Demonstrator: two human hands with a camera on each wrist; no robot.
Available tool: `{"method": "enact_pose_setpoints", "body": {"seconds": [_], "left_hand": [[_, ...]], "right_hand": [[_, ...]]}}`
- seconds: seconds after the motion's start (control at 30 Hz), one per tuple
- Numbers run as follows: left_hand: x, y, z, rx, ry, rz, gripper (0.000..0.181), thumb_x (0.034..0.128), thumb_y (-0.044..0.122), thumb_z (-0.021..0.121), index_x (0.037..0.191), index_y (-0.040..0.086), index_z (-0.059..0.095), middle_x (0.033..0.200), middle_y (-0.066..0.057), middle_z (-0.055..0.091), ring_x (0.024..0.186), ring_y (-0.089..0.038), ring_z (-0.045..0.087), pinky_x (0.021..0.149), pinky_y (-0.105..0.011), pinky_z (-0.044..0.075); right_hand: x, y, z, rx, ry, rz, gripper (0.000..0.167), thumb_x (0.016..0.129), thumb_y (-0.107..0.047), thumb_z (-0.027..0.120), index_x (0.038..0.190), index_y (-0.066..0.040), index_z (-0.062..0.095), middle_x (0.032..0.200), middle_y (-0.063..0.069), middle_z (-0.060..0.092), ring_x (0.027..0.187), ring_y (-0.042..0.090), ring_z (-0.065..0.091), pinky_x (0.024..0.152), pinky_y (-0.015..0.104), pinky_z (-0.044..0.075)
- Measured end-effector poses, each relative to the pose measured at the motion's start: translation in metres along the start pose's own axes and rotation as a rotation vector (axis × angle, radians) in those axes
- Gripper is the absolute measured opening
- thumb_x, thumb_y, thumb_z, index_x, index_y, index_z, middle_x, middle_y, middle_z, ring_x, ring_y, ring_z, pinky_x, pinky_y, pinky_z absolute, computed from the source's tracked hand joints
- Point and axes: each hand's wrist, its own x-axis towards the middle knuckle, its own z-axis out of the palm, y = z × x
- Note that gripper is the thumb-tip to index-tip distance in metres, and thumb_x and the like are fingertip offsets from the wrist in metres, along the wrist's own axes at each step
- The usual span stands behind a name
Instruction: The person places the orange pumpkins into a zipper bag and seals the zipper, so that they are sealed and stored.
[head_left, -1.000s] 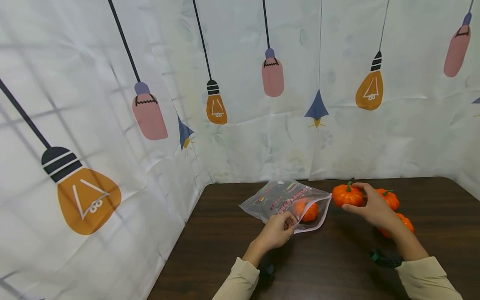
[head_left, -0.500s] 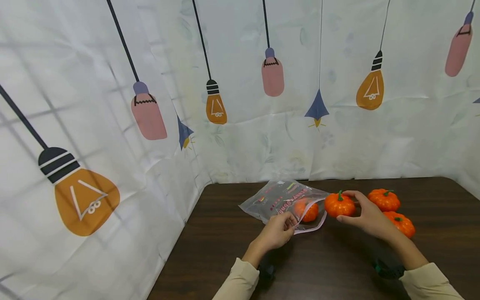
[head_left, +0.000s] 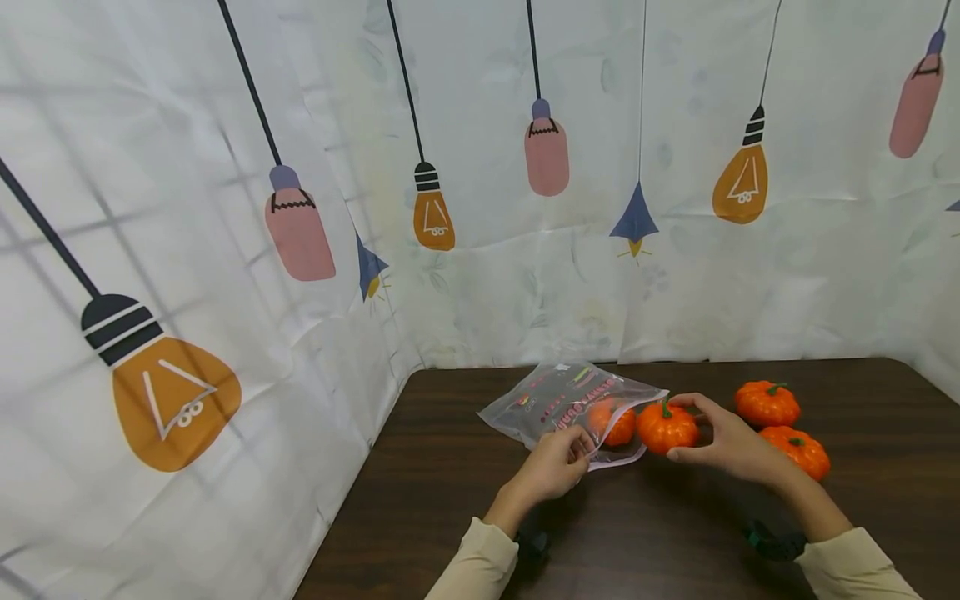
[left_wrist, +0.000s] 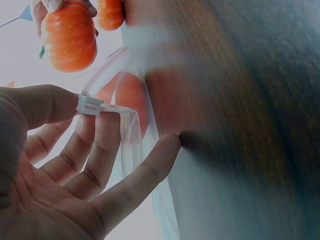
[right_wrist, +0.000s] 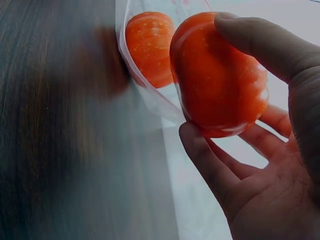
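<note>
A clear zip bag with pink print lies on the table, its mouth facing right. Inside it sits one orange pumpkin. My left hand pinches the bag's near edge by the white zip slider, between thumb and fingers. With thumb and fingers, my right hand holds a second small pumpkin, green stem up, at the bag's open mouth. In the right wrist view this held pumpkin partly covers the view of the bagged one.
Two more orange pumpkins, a far one and a nearer one, stand on the dark wooden table to the right, close to my right forearm. A white curtain with printed lamps hangs behind the table.
My right hand has carried its pumpkin leftward and a little down, from right of the bag to the mouth. My left hand keeps its place on the bag edge.
</note>
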Motion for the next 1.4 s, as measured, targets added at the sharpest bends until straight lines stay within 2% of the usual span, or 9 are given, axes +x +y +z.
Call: {"method": "enact_pose_setpoints", "body": {"seconds": [0.3,0.5,0.7,0.87,1.0,1.13,1.4], "left_hand": [[0.000,-0.002,0.000,0.017,0.003,0.005,0.012,0.0919,0.005,0.064,0.100,0.012,0.065,0.077,0.007,0.060,0.063,0.002,0.048,0.060,-0.017,0.044],[0.001,-0.002,0.000,0.028,0.005,0.011,0.011,0.0916,0.006,0.065,0.100,0.013,0.065,0.077,0.007,0.060,0.064,0.002,0.048,0.061,-0.016,0.044],[0.001,-0.001,-0.001,0.029,0.007,0.012,0.011,0.0917,0.006,0.066,0.100,0.012,0.065,0.077,0.007,0.060,0.064,0.002,0.048,0.061,-0.016,0.044],[0.000,-0.001,-0.001,0.026,0.007,0.008,0.010,0.0920,0.006,0.066,0.100,0.012,0.065,0.077,0.007,0.060,0.064,0.002,0.048,0.061,-0.016,0.044],[0.000,0.000,-0.001,0.030,0.009,0.012,0.010,0.0922,0.007,0.066,0.100,0.012,0.065,0.076,0.006,0.060,0.064,0.002,0.048,0.061,-0.016,0.043],[0.000,0.001,-0.001,0.032,0.009,0.017,0.009,0.0925,0.007,0.066,0.100,0.012,0.065,0.076,0.006,0.061,0.063,0.003,0.048,0.060,-0.016,0.043],[0.000,0.001,-0.002,0.028,0.008,0.023,0.010,0.0920,0.006,0.066,0.101,0.011,0.065,0.076,0.005,0.061,0.064,0.003,0.048,0.060,-0.015,0.043]], "right_hand": [[0.004,-0.001,0.008,0.015,-0.048,-0.023,0.075,0.085,-0.036,0.082,0.143,-0.011,0.042,0.140,0.028,0.054,0.122,0.049,0.059,0.086,0.054,0.058],[0.007,-0.002,0.014,0.033,-0.072,-0.045,0.076,0.085,-0.032,0.083,0.143,-0.007,0.041,0.140,0.028,0.054,0.121,0.048,0.060,0.086,0.051,0.059],[0.008,-0.007,0.020,0.016,-0.087,-0.050,0.076,0.083,-0.035,0.084,0.142,-0.009,0.044,0.140,0.024,0.056,0.122,0.045,0.060,0.090,0.051,0.058],[0.008,-0.009,0.024,0.028,-0.099,-0.083,0.074,0.083,-0.034,0.084,0.141,-0.009,0.045,0.140,0.022,0.056,0.122,0.042,0.060,0.089,0.044,0.058],[0.008,-0.009,0.027,0.044,-0.101,-0.100,0.074,0.084,-0.034,0.084,0.141,-0.009,0.045,0.141,0.021,0.055,0.122,0.041,0.060,0.087,0.036,0.058],[0.008,-0.010,0.031,0.053,-0.096,-0.101,0.074,0.083,-0.035,0.084,0.141,-0.010,0.045,0.141,0.021,0.055,0.122,0.042,0.060,0.088,0.037,0.058],[0.008,-0.008,0.037,0.058,-0.083,-0.129,0.076,0.083,-0.033,0.085,0.141,-0.005,0.044,0.142,0.022,0.052,0.123,0.043,0.059,0.087,0.037,0.057]]}}
